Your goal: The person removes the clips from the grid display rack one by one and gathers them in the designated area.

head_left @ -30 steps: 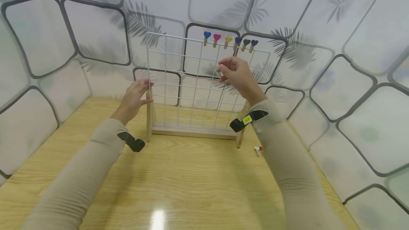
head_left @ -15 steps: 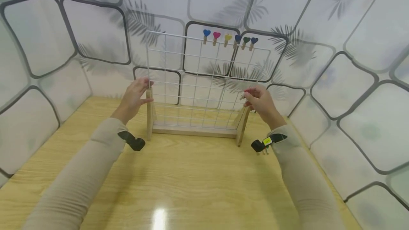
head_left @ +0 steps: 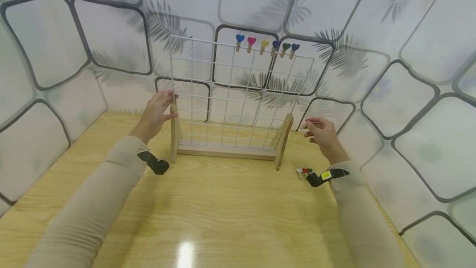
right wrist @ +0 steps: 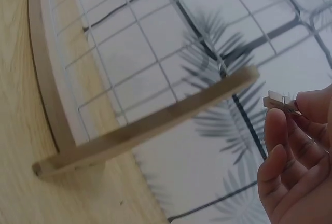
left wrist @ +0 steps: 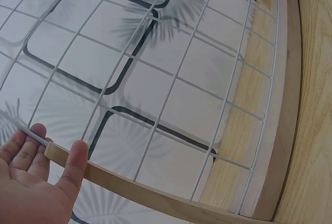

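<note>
A white wire grid rack on a wooden stand (head_left: 227, 152) stands upright on the table. My left hand (head_left: 155, 111) holds its left side, thumb against the wooden post (left wrist: 135, 190) and fingers at the wire edge. My right hand (head_left: 322, 133) pinches a small wooden clothespin (right wrist: 277, 100) between thumb and index finger, to the right of the right post (head_left: 285, 135) and apart from it. The fingers hide the clothespin's far end. Several heart-topped clothespins (head_left: 264, 44) are clipped in a row along the rack's top wire, towards the right.
Below my right hand, small clothespins with white (head_left: 299, 171), red (head_left: 305, 170) and green (head_left: 310, 171) tops lie on the wooden table (head_left: 223, 210). A patterned wall covering (head_left: 111, 40) surrounds the table at the back and sides.
My right hand has moved right and down with the clothespin, from in front of the grid to beyond the right post. My left hand has stayed on the rack.
</note>
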Action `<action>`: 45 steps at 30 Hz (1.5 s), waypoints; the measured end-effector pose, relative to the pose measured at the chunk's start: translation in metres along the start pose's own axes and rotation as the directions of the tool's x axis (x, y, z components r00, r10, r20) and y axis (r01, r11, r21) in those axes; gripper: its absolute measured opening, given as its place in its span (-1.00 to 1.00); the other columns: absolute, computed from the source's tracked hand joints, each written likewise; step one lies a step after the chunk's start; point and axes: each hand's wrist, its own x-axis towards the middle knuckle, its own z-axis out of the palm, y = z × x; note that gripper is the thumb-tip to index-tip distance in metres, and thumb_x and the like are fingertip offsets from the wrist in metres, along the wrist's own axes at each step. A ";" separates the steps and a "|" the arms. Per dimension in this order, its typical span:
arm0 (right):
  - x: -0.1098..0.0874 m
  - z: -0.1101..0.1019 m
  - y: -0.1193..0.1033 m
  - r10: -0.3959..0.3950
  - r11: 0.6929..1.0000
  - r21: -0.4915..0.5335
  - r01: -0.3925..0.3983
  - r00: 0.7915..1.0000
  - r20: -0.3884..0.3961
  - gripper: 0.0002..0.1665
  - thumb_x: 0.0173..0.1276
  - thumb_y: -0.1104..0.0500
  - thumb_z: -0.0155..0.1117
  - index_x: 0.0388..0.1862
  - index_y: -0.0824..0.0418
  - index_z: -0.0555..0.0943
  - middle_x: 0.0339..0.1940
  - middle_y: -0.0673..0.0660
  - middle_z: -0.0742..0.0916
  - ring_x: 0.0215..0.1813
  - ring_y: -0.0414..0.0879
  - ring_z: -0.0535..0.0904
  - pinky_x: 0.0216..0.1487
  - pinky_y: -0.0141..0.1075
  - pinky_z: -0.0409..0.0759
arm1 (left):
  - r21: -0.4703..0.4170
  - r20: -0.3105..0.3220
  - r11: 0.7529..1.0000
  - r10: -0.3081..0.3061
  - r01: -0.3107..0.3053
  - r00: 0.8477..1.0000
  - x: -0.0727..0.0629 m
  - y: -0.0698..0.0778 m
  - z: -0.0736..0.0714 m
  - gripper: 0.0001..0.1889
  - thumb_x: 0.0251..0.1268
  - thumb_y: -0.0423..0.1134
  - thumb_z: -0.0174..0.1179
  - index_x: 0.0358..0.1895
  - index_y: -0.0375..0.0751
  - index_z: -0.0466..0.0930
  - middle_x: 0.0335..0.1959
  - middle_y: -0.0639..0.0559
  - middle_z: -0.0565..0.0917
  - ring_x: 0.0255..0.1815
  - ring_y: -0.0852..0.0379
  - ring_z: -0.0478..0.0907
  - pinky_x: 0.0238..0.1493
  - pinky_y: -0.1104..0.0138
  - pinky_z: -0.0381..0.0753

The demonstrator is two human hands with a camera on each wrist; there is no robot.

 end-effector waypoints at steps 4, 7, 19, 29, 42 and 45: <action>-0.003 -0.011 0.014 0.046 0.999 -0.023 -0.046 0.999 0.004 -0.90 0.53 0.17 0.06 -0.10 0.16 0.47 -0.36 -0.13 0.65 -0.45 -0.29 0.58 -0.49 -0.45 0.55 | 0.000 -0.005 1.000 0.000 0.000 1.000 -0.001 0.000 -0.001 -0.76 0.62 -0.05 -0.28 0.10 -0.06 0.26 0.48 -0.33 0.04 0.54 -0.01 -0.10 0.09 0.32 0.53; -0.006 -0.018 0.025 0.072 0.996 -0.048 -0.072 0.997 0.001 -0.84 0.54 0.15 0.04 -0.04 0.21 0.47 -0.34 -0.13 0.64 -0.44 -0.29 0.58 -0.46 -0.43 0.55 | 0.012 -0.007 1.000 0.000 0.000 1.000 -0.002 -0.001 -0.001 -0.69 0.62 -0.04 -0.28 0.17 -0.14 0.24 0.48 -0.34 0.04 0.54 -0.02 -0.10 0.09 0.33 0.53; -0.018 -0.034 0.066 0.138 0.979 -0.152 -0.138 0.990 -0.006 -0.69 0.53 0.16 0.06 0.07 0.36 0.45 -0.19 0.08 0.67 -0.39 -0.28 0.60 -0.44 -0.39 0.59 | 0.005 -0.005 1.000 -0.007 0.007 1.000 -0.007 -0.007 -0.004 -0.66 0.62 -0.05 -0.30 0.23 -0.15 0.21 0.46 -0.32 0.05 0.54 -0.04 -0.11 -0.01 0.42 0.56; -0.029 -0.047 0.093 0.229 0.939 -0.269 -0.216 0.973 0.018 -0.48 0.54 0.12 0.04 0.32 0.43 0.34 -0.02 0.29 0.66 -0.23 -0.09 0.66 -0.28 -0.22 0.68 | 0.008 0.003 0.999 0.033 -0.033 0.999 -0.002 -0.003 -0.001 -0.79 0.61 -0.05 -0.24 0.05 -0.01 0.31 0.43 -0.34 0.09 0.54 -0.06 -0.09 -0.02 0.42 0.56; -0.045 -0.055 0.119 0.303 0.896 -0.342 -0.284 0.953 0.000 -0.49 0.51 0.15 0.07 0.28 0.47 0.38 -0.13 0.26 0.67 -0.29 -0.12 0.63 -0.34 -0.29 0.67 | 0.037 0.001 0.999 0.028 -0.028 1.000 0.000 -0.001 0.001 -0.63 0.63 -0.08 -0.30 0.25 -0.23 0.21 0.44 -0.34 0.08 0.54 -0.05 -0.08 0.00 0.41 0.57; -0.045 -0.053 0.125 0.329 0.885 -0.350 -0.306 0.944 0.008 -0.54 0.47 0.20 0.11 0.19 0.51 0.42 -0.33 0.10 0.68 -0.39 -0.16 0.57 -0.42 -0.32 0.63 | 0.041 -0.001 0.999 0.024 -0.024 1.000 -0.001 -0.001 0.001 -0.57 0.63 -0.07 -0.31 0.32 -0.29 0.17 0.46 -0.34 0.07 0.54 -0.04 -0.09 0.03 0.37 0.55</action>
